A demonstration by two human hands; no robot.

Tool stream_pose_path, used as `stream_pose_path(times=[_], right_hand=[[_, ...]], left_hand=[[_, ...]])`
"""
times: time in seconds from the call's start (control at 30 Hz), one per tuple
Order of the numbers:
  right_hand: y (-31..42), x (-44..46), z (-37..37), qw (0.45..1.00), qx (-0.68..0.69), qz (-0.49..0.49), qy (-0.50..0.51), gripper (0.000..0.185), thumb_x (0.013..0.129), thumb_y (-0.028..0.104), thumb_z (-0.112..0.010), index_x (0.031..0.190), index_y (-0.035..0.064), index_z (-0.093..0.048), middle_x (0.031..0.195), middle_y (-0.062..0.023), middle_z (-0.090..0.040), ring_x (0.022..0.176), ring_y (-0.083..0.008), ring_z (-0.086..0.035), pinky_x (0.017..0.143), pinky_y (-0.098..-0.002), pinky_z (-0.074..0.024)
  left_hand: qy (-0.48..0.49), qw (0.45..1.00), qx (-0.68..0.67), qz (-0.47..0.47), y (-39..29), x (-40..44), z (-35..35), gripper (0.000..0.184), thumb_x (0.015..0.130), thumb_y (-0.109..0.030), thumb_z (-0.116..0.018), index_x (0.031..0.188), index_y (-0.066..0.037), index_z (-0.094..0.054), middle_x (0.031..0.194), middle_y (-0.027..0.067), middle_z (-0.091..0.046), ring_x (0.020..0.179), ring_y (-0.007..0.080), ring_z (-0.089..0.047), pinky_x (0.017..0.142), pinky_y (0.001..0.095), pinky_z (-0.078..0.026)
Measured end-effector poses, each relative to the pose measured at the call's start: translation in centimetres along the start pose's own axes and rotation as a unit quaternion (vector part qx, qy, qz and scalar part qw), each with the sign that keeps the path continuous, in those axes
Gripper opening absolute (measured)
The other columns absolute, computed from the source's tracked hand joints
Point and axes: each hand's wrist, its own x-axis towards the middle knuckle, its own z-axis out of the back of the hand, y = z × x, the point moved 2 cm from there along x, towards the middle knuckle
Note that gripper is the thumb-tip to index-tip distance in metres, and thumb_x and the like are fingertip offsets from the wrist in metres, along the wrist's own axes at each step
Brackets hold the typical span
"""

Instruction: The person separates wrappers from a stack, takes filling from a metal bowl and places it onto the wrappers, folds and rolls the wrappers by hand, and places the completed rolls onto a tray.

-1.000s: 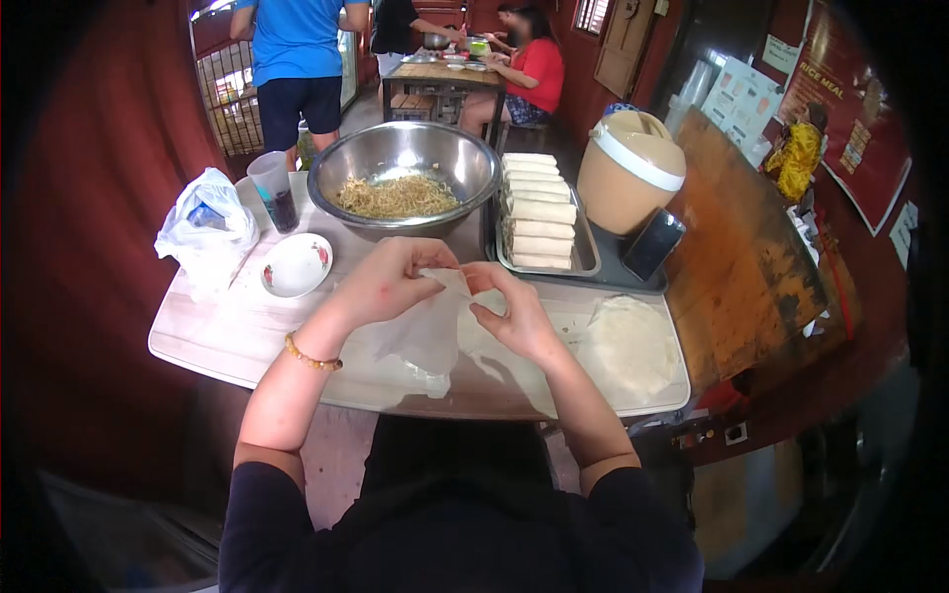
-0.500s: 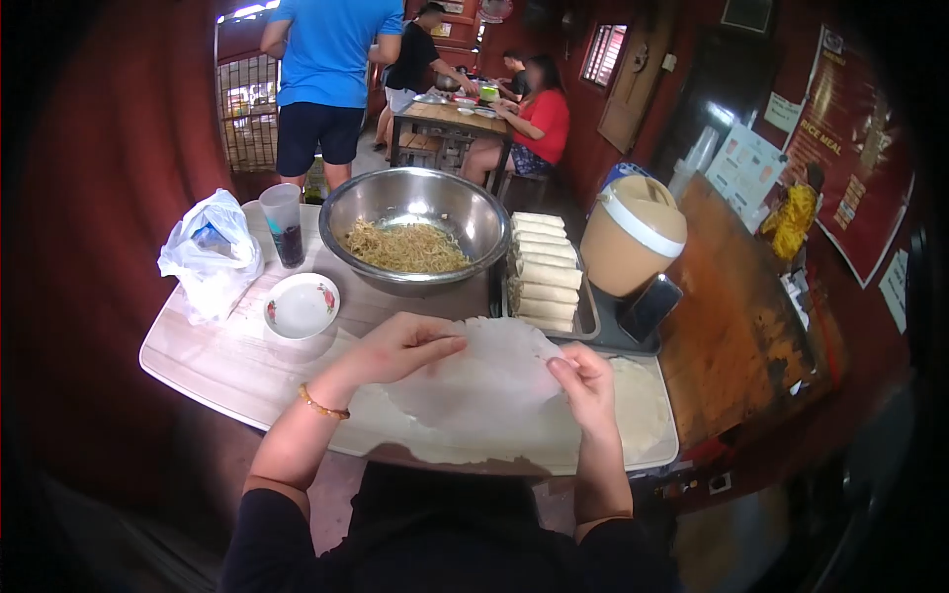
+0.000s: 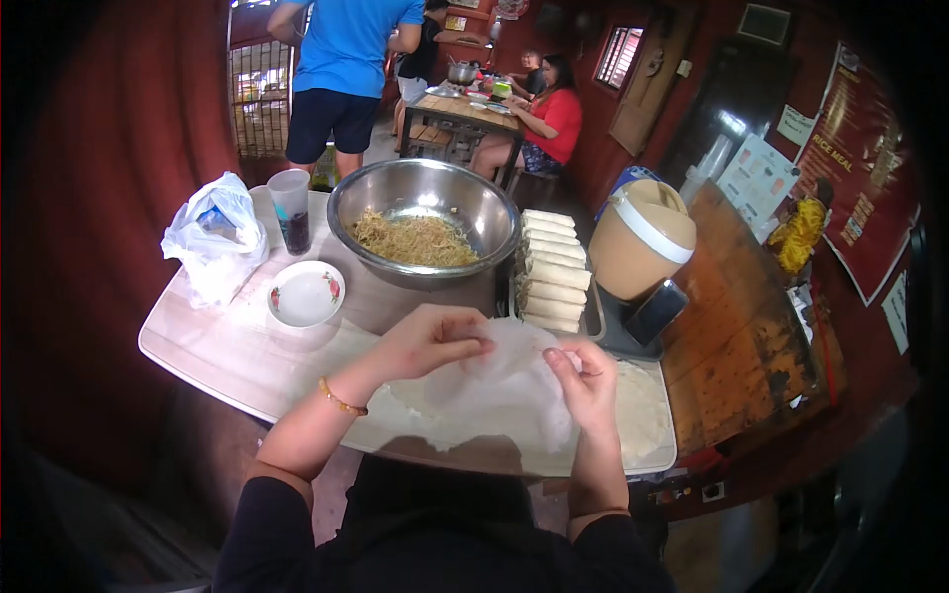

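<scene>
My left hand (image 3: 442, 341) pinches one edge of a thin, translucent spring roll wrapper (image 3: 519, 385), and my right hand (image 3: 583, 383) pinches its other side. The wrapper hangs between my hands above the near part of the table, sagging and partly see-through. More pale wrappers (image 3: 641, 420) lie flat on the table at the right, partly behind my right forearm. Beyond my hands is a large steel bowl (image 3: 348, 242) with shredded brownish filling (image 3: 420, 240) in it. Beside the bowl, rolled spring rolls (image 3: 554, 272) lie in a row in a metal tray (image 3: 595, 314).
On the left stand a white plastic bag (image 3: 215, 242), a cup of dark liquid (image 3: 291, 212) and a small flowered bowl (image 3: 306, 295). A tan jug (image 3: 643, 237) and a phone (image 3: 656, 312) are at the right. Several people are around a table (image 3: 465, 111) farther back.
My hands have come closer together, the left one moving right, and the wrapper between them now sags and folds more. The view has shifted slightly.
</scene>
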Motion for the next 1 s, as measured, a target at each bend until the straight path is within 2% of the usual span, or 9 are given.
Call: stream_pose_path(times=[0.13,0.23,0.27,0.33,0.4,0.5,0.73,0.93,1.0], right_hand=[[0.8,1.8,0.3,0.998,0.021,-0.037,0.046,0.022,0.085,0.000,-0.072,0.106,-0.0025,-0.064,0.096,-0.0031,-0.067,0.093,-0.0096,-0.061,0.081,-0.0238,-0.0498],[1.0,3.9,0.1,0.994,0.024,-0.070,0.085,0.029,0.080,0.000,-0.075,0.106,-0.0018,-0.064,0.101,-0.0031,-0.066,0.094,-0.0114,-0.061,0.081,-0.0247,-0.0506],[0.8,4.7,0.2,0.994,-0.002,-0.073,0.082,0.028,0.081,0.000,-0.075,0.106,-0.0012,-0.064,0.099,-0.0023,-0.066,0.090,-0.0093,-0.060,0.077,-0.0230,-0.0497],[-0.1,5.7,0.7,0.994,-0.030,-0.082,0.073,0.028,0.081,0.000,-0.075,0.107,-0.0006,-0.064,0.096,-0.0015,-0.066,0.086,-0.0073,-0.060,0.073,-0.0213,-0.0487],[-0.7,6.5,1.2,0.991,0.040,-0.101,0.080,0.020,0.083,0.003,-0.074,0.101,0.0008,-0.066,0.086,0.0020,-0.066,0.075,-0.0028,-0.057,0.065,-0.0186,-0.0436],[-0.4,6.6,1.4,0.993,0.037,-0.095,0.059,0.010,0.087,0.006,-0.071,0.095,0.0015,-0.068,0.076,0.0050,-0.064,0.070,-0.0001,-0.053,0.061,-0.0176,-0.0394],[0.3,6.8,0.9,0.993,0.078,-0.075,0.036,0.008,0.090,0.009,-0.068,0.093,0.0016,-0.069,0.075,0.0065,-0.062,0.068,0.0006,-0.050,0.061,-0.0168,-0.0364],[-4.7,8.5,-0.2,0.994,0.027,-0.090,0.062,0.011,0.090,0.015,-0.070,0.094,0.0041,-0.070,0.071,0.0088,-0.058,0.066,0.0005,-0.047,0.062,-0.0164,-0.0359],[-5.2,7.9,-0.4,0.994,0.002,-0.086,0.060,0.013,0.088,0.015,-0.072,0.092,0.0028,-0.069,0.079,0.0051,-0.060,0.072,-0.0030,-0.051,0.067,-0.0197,-0.0400]], left_hand=[[-0.067,0.995,-0.058,-0.038,-0.8,0.1,0.8,0.018,0.095,-0.010,-0.061,0.109,0.002,-0.062,0.097,0.0041,-0.069,0.085,0.0081,-0.063,0.074,0.0233,-0.050],[-0.075,0.997,0.021,-0.019,-2.3,0.4,2.1,0.018,0.096,-0.014,-0.060,0.104,0.001,-0.064,0.097,0.0036,-0.069,0.085,0.0087,-0.063,0.075,0.0236,-0.050],[-0.090,0.992,0.082,-0.021,-2.8,0.7,2.7,0.019,0.096,-0.015,-0.060,0.102,0.001,-0.065,0.097,0.0031,-0.069,0.084,0.0083,-0.063,0.075,0.0238,-0.050],[-0.129,0.984,0.113,-0.040,-2.0,1.4,4.1,0.020,0.095,-0.017,-0.062,0.101,0.001,-0.067,0.096,0.0016,-0.070,0.084,0.0065,-0.063,0.075,0.0223,-0.050],[-0.138,0.985,0.103,-0.028,-2.3,1.3,4.6,0.021,0.094,-0.016,-0.062,0.104,0.002,-0.067,0.096,0.0015,-0.070,0.084,0.0057,-0.063,0.074,0.0214,-0.050],[-0.154,0.985,0.062,-0.050,-2.5,0.9,4.8,0.024,0.095,-0.015,-0.061,0.110,0.003,-0.067,0.095,0.0021,-0.071,0.085,0.0038,-0.063,0.072,0.0184,-0.049],[-0.152,0.988,0.029,-0.027,-3.7,0.5,4.7,0.020,0.095,-0.015,-0.063,0.107,0.000,-0.066,0.089,0.0008,-0.071,0.078,0.0043,-0.064,0.071,0.0177,-0.048],[-0.194,0.979,0.054,0.008,-0.4,1.0,6.4,0.015,0.094,-0.014,-0.065,0.102,-0.002,-0.067,0.087,-0.0016,-0.068,0.077,0.0024,-0.060,0.070,0.0174,-0.045],[-0.204,0.977,0.063,0.011,0.7,0.3,6.9,0.014,0.093,-0.013,-0.066,0.100,-0.002,-0.067,0.087,-0.0021,-0.067,0.077,0.0021,-0.059,0.069,0.0175,-0.044]])
